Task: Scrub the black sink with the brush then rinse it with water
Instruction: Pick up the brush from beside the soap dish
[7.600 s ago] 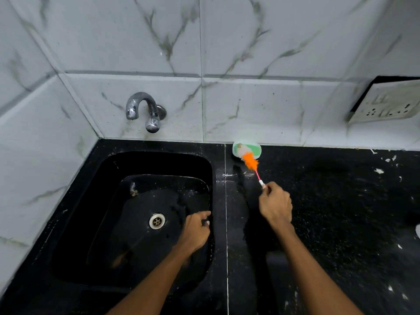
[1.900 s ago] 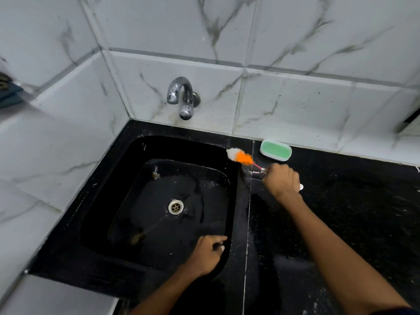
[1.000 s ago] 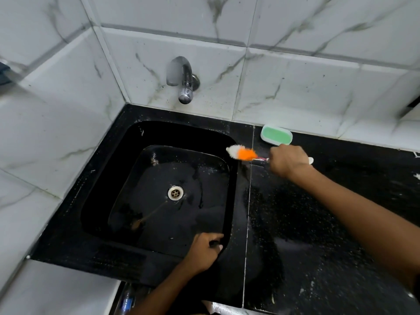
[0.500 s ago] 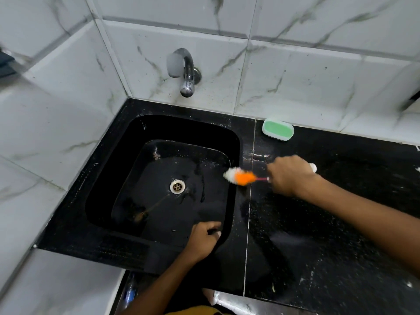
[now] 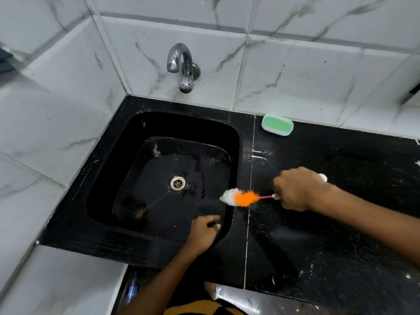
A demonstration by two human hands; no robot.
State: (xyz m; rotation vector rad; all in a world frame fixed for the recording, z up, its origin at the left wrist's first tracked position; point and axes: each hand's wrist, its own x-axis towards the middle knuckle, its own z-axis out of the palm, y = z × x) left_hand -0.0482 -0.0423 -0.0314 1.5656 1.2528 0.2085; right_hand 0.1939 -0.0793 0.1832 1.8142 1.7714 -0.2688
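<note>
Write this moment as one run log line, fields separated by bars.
step: scrubbing sink rim | right hand: grips brush | left hand: curled on sink front edge | tap: no water visible

Your one head camera looks steeply down, close above the black sink and counter.

A: What's the person got on?

B: Both forearms bare, no sleeves in shot. Left hand & right hand bare too, no gloves, rings or watch visible.

A: Anything else?

B: Yellow cloth w/ a dark patch at bottom edge, prob. clothing; can't tell which garment.
</note>
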